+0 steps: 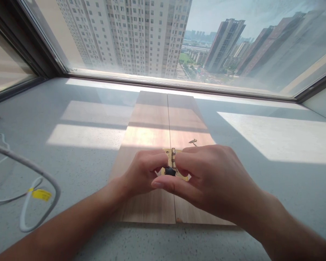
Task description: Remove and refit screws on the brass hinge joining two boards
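A brass-coloured hinge (168,153) lies over the seam between two wooden boards, its knuckle in line with the gap. Over its lower part, the dark fluted end of a screwdriver handle (170,171) points up toward me. My right hand (209,174) is closed around this handle, thumb in front and curled fingers behind. From the other side, my left hand (142,170) reaches in with its fingers bent together at the hinge's left leaf. Its fingertips and anything pinched in them are hidden. Several loose screws (192,141) lie on the right board (183,116), beyond my right hand.
The left board (149,112) lies beside the right one on a pale speckled sill (97,98). A white cable (56,186) with a yellow tag (41,194) loops at the left. A large window (163,40) with a dark frame closes off the far side.
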`<state>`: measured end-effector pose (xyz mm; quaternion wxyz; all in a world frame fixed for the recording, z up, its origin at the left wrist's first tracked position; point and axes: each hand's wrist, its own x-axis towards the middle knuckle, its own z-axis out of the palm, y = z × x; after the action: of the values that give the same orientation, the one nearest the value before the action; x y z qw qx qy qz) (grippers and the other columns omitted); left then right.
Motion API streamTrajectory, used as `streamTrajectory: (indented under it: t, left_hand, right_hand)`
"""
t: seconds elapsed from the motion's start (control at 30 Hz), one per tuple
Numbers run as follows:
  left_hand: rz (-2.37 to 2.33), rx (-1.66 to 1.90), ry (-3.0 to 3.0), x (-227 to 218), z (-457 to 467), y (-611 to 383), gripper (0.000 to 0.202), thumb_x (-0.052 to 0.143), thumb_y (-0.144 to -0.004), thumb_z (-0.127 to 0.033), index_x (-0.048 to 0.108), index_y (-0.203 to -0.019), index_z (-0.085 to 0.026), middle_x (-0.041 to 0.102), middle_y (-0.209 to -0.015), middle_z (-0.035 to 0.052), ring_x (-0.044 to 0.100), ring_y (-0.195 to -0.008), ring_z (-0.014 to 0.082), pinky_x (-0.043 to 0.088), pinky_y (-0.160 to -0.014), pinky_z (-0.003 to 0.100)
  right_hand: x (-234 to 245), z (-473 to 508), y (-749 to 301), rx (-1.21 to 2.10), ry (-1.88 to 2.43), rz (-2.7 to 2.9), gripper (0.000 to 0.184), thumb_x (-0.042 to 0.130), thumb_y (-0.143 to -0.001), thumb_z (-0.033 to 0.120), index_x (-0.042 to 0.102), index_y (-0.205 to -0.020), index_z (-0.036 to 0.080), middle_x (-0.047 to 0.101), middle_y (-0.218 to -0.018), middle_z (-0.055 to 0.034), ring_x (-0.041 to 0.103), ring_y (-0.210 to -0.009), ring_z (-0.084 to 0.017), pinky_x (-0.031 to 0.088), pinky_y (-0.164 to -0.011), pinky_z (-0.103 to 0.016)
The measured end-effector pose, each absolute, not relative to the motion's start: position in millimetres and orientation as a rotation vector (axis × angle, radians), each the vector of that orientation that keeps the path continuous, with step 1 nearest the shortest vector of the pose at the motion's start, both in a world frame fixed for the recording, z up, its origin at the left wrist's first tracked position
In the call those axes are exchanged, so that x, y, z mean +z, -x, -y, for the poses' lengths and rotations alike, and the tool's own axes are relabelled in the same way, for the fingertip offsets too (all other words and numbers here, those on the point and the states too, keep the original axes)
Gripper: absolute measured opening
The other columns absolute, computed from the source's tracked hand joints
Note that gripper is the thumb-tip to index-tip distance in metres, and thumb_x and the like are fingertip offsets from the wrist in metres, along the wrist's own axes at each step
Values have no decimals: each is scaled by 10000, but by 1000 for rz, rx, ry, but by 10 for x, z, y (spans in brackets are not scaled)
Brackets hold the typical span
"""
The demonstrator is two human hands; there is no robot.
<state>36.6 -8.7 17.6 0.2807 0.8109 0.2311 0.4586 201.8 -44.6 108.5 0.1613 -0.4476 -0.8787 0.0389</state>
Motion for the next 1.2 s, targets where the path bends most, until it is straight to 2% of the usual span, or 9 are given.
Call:
streamTrajectory:
  t: [0.13, 0.27, 0.4, 0.5, 0.8, 0.9, 0.97, 1.07, 1.2]
  left_hand:
    - [-606, 1269, -2103, 118, 90, -345, 171, 618, -820, -205, 575, -661, -161, 560, -614, -28, 464, -552, 81, 364, -512, 200]
    - [-642, 1267, -2144, 112, 71, -290, 51, 636, -777, -179, 598, -744, -171, 576, -694, -3, 508, -614, 109, 415, -559, 230]
    - [-512, 1179, -2199, 145, 54, -248, 146, 611, -756, -151, 618, -899, -178, 620, -958, 90, 580, -909, 203, 501, -769, 327]
    - [-425, 1120, -2205, 145, 53, -241, 87, 553, -825, -135, 606, -852, -198, 635, -907, 75, 566, -967, 207, 484, -857, 357]
    - [-643, 1265, -2207, 100, 122, -328, 152, 612, -817, -164, 595, -671, -202, 674, -730, 22, 560, -807, 190, 457, -780, 355]
    - [-699, 1310, -2214, 90, 133, -375, 117, 627, -799, -163, 623, -689, -201, 689, -762, 30, 544, -786, 188, 454, -749, 346]
    - [-655, 1314, -2220, 89, 131, -391, 56, 620, -794, -164, 651, -771, -204, 698, -861, 49, 547, -829, 196, 463, -781, 357]
    - [-540, 1265, -2228, 86, 126, -386, 136, 573, -807, -188, 651, -919, -195, 669, -1042, 95, 548, -970, 230, 463, -872, 398]
    - [-513, 1233, -2256, 72, 129, -363, 119, 518, -862, -192, 635, -884, -192, 672, -961, 93, 541, -1011, 238, 452, -897, 403]
  right_hand:
    - [1099, 442, -1838, -22, 1401, 2565, 245, 529, -897, 420, 671, -735, 304, 625, -571, 57, 438, -470, -126, 127, -497, -287]
    - [1039, 453, -1836, -81, 1406, 2592, 259, 531, -891, 355, 623, -680, 235, 612, -570, 24, 443, -457, -133, 137, -478, -291]
    - [1028, 499, -1875, -128, 1341, 2630, 220, 479, -924, 278, 632, -778, 218, 632, -657, -1, 491, -501, -146, 174, -482, -294]
    - [1031, 515, -1878, -100, 1321, 2623, 241, 463, -940, 291, 623, -779, 212, 633, -675, -11, 515, -535, -158, 204, -492, -298]
    - [1073, 491, -1899, -183, 1363, 2674, 232, 601, -860, 263, 556, -644, 194, 577, -600, -2, 453, -473, -131, 171, -458, -287]
    - [1080, 515, -1926, -118, 1409, 2689, 161, 604, -857, 250, 594, -706, 197, 614, -660, -6, 477, -497, -137, 198, -465, -283]
    - [1074, 531, -1935, -42, 1412, 2698, 87, 595, -860, 232, 629, -785, 203, 653, -733, -10, 512, -537, -143, 234, -482, -283]
    - [1075, 540, -1937, 18, 1399, 2687, 78, 568, -870, 213, 641, -845, 209, 677, -794, -9, 540, -577, -145, 261, -498, -285]
    - [1131, 527, -1931, -18, 1434, 2704, 163, 532, -894, 256, 633, -773, 215, 667, -723, -1, 523, -529, -152, 226, -468, -290]
